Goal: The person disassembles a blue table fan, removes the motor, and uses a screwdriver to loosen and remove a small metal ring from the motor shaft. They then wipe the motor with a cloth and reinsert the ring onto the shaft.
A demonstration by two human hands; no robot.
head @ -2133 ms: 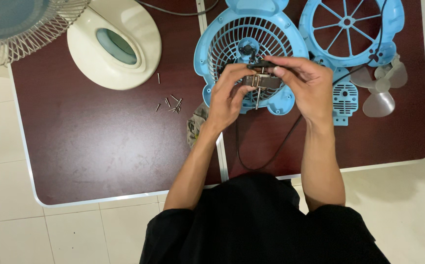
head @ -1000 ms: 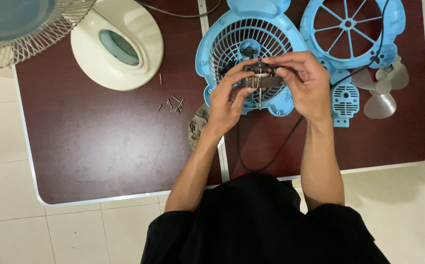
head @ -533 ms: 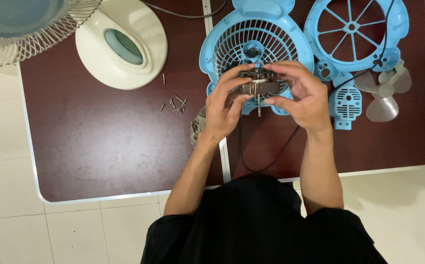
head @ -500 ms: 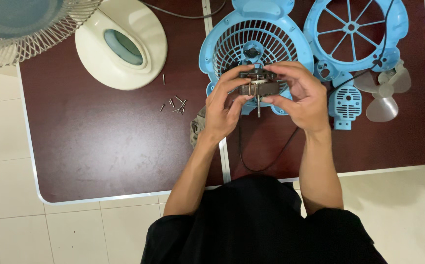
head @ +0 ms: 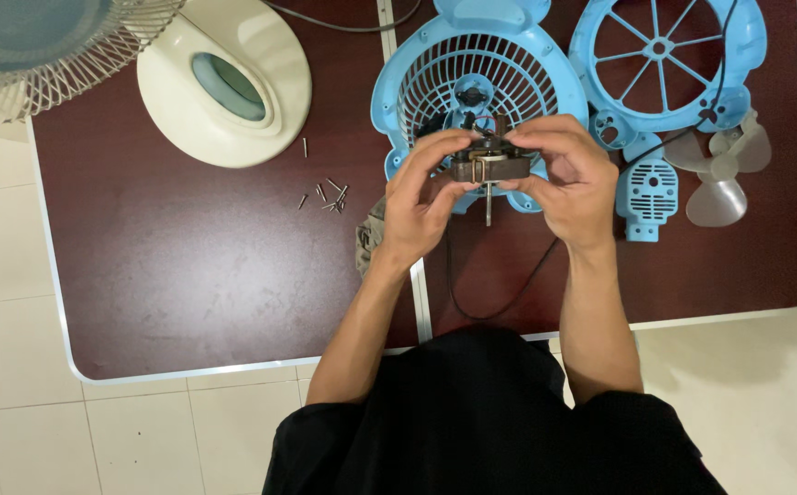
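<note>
Both my hands were on one small thing, the dark fan motor [head: 492, 167], and I held it in the air above the blue grille housing [head: 477, 82], not resting on it. My left hand [head: 424, 202] was closed on the left end of the motor, with the thumb below and the fingers curled over the top. My right hand [head: 571, 183] was closed on the right end in the same way, so the motor lay between my two sets of fingertips, touching both. Its body went across, from one hand to the other. Its thin metal shaft [head: 487, 203] pointed down toward my body, out of the gap between my thumbs. Neither hand was nearer; the motor was in the middle.

A black cable [head: 499, 302] hung from under my hands and made a loop on the dark red table [head: 197, 275]. To the left of my left fingers, well apart, some loose screws [head: 330, 194] lay on the table, and further left stood a cream fan base [head: 224, 82]. To the right of my right fingers, near but not touching, were a small blue vented cover [head: 648, 194], a clear propeller blade [head: 719, 174] and a blue spoked frame [head: 664, 55].
</note>
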